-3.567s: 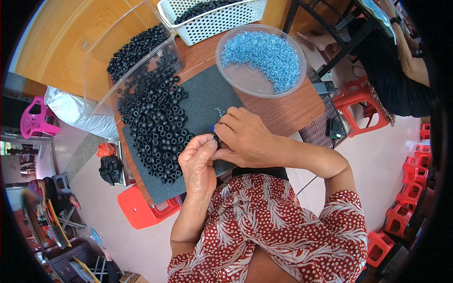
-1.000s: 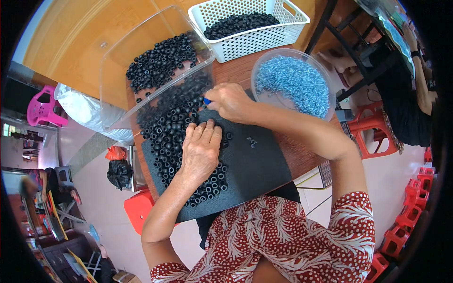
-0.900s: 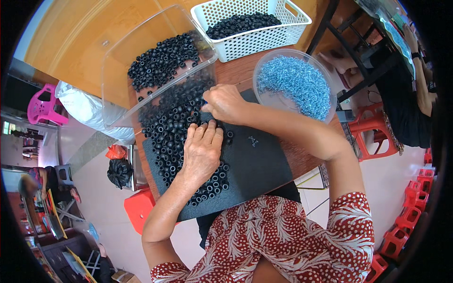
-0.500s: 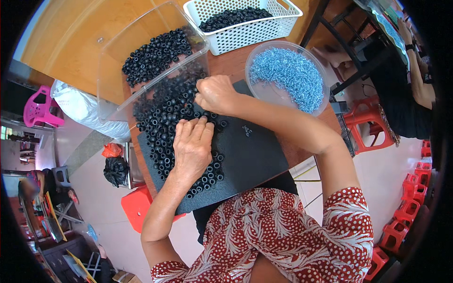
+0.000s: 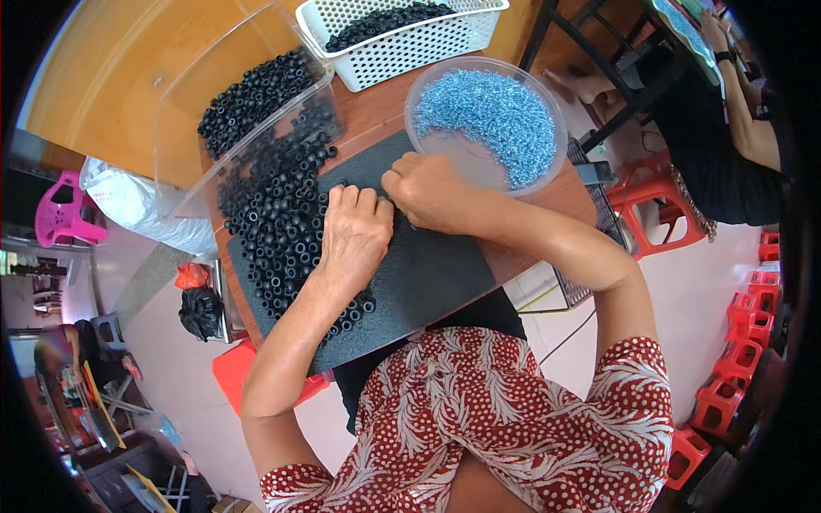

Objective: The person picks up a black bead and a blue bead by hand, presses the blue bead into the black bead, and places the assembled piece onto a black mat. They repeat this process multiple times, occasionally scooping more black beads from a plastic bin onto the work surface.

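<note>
Many small black ring-shaped pieces (image 5: 286, 205), each with a hole, lie heaped across the left part of a dark mat (image 5: 428, 282). At the heap's right edge my left hand (image 5: 355, 231) is closed, fingers bent toward the mat; whatever they hold is hidden. My right hand (image 5: 432, 192) is curled up just beside it over the mat, thumb side toward the left fingertips. Its grip is also out of sight. Beyond my right hand stands a round translucent tub (image 5: 445, 154) with tiny shiny blue pieces (image 5: 492, 115).
A clear plastic box (image 5: 184, 171) lies tilted behind the heap, with more black pieces inside. At the back stands a white perforated basket (image 5: 410, 56) of black pieces. A red stool (image 5: 654, 209) and another person's arm (image 5: 744, 111) are at the right.
My right hand has moved right and nearer, off the heap's far edge to over the mat. My left hand has shifted right, its fingers more bent. The whole view has shifted slightly.
</note>
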The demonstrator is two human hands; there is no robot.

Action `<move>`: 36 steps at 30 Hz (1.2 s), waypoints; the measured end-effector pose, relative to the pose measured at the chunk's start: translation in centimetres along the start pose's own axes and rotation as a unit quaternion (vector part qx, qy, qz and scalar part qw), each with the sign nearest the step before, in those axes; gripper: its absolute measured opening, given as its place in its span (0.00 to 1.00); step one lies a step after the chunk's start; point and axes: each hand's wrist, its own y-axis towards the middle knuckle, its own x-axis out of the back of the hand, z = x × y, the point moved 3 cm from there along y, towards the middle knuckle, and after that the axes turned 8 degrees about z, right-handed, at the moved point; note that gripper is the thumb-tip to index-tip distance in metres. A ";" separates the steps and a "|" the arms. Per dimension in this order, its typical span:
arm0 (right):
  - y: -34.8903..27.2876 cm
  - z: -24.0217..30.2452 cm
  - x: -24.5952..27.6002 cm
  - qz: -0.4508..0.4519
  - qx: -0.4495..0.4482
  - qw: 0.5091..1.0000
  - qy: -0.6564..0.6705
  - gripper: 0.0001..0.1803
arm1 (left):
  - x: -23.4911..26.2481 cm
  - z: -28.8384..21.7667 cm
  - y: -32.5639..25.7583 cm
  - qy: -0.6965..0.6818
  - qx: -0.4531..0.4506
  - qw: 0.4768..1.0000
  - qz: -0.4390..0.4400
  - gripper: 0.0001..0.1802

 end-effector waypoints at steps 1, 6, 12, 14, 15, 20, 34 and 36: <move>-0.1 -0.1 0.0 -0.002 -0.003 1.000 0.000 0.05 | 0.0 0.0 0.2 0.008 0.009 1.000 0.022 0.04; -0.6 -0.6 -1.0 -0.022 0.025 0.999 0.021 0.05 | -1.0 1.0 0.5 -0.022 0.060 0.994 0.087 0.10; -1.6 -0.3 -0.1 -0.081 0.028 0.995 0.051 0.06 | 0.8 1.3 0.1 -0.073 0.081 0.993 0.041 0.08; -2.7 0.0 1.3 -0.078 0.014 0.994 0.078 0.06 | 2.3 1.3 -0.5 -0.088 0.090 0.992 -0.018 0.08; -3.2 0.1 1.6 -0.075 0.004 0.992 0.105 0.06 | 2.8 1.3 -1.2 -0.162 0.142 0.976 -0.027 0.07; -5.4 0.9 0.6 -0.050 0.001 0.997 0.059 0.05 | 3.5 0.0 -4.3 -0.559 0.358 0.746 -0.061 0.07; -5.8 1.9 0.1 -0.007 0.006 0.999 0.049 0.14 | 3.3 -4.1 -7.3 -0.747 0.413 0.512 -0.094 0.10; -5.7 1.9 0.0 -0.038 -0.017 0.999 0.032 0.16 | 2.9 -4.6 -7.4 -0.744 0.415 0.514 -0.103 0.09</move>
